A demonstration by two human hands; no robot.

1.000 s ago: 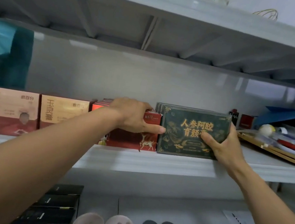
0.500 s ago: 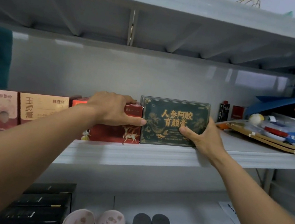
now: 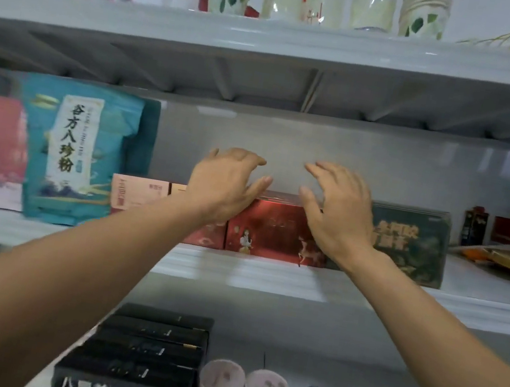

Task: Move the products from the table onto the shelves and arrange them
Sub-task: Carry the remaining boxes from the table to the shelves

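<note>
where the hands hang: left hand (image 3: 225,181) and right hand (image 3: 341,214) at the red box's (image 3: 274,230) top edge
fingers (image 3: 249,158): spread, loosely curved, holding nothing
red box: upright on the middle shelf (image 3: 266,276)
green box (image 3: 413,247): against the red box's right side

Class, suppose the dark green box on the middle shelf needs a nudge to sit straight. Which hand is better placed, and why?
Probably the right hand: it hangs open beside the dark green box, overlapping its left edge. The left hand is farther off, over the left end of the red box.
</note>
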